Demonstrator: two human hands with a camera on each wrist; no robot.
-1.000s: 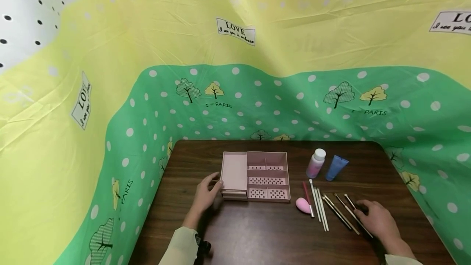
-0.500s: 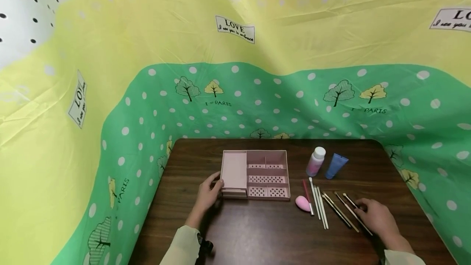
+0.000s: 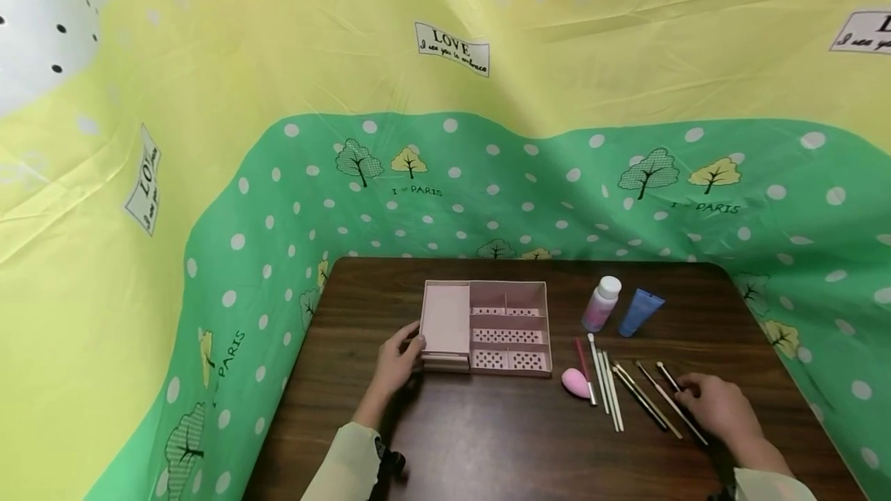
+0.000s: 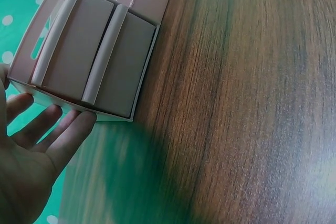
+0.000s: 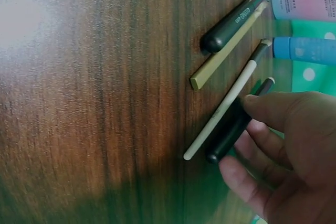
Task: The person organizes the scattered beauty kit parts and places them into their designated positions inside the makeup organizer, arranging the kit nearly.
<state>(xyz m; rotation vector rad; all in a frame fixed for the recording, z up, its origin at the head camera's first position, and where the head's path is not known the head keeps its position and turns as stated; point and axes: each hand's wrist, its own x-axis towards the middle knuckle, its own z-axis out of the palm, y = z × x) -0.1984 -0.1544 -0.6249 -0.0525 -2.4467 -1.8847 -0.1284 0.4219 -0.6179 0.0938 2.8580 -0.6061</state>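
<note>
A pink organizer box [image 3: 445, 315] with two drawers and several perforated compartments lies on the table. My left hand [image 3: 395, 366] rests against its left side; in the left wrist view the extended fingers [image 4: 73, 132] touch the box's edge, beside the drawer fronts [image 4: 118, 66]. On the right, my right hand [image 3: 720, 412] pinches a black-handled makeup brush [image 5: 231, 132] between thumb and fingers, close over the tabletop. A light-handled brush [image 5: 220, 106] lies just beside it. Further left are a gold-handled brush [image 5: 218, 64] and a thick black-handled brush [image 5: 231, 27].
Left of those brushes lie several white brushes [image 3: 608, 390], a red brush [image 3: 583, 366] and a pink makeup sponge [image 3: 575, 383]. Behind them stand a white-capped bottle [image 3: 602, 304] and a blue tube [image 3: 640, 314]. A patterned green and yellow cloth [image 3: 522, 192] surrounds the wooden table [image 3: 487, 439].
The head view has shifted slightly. Both hands stay at the same places, the left at the box and the right at the black-handled makeup brush.
</note>
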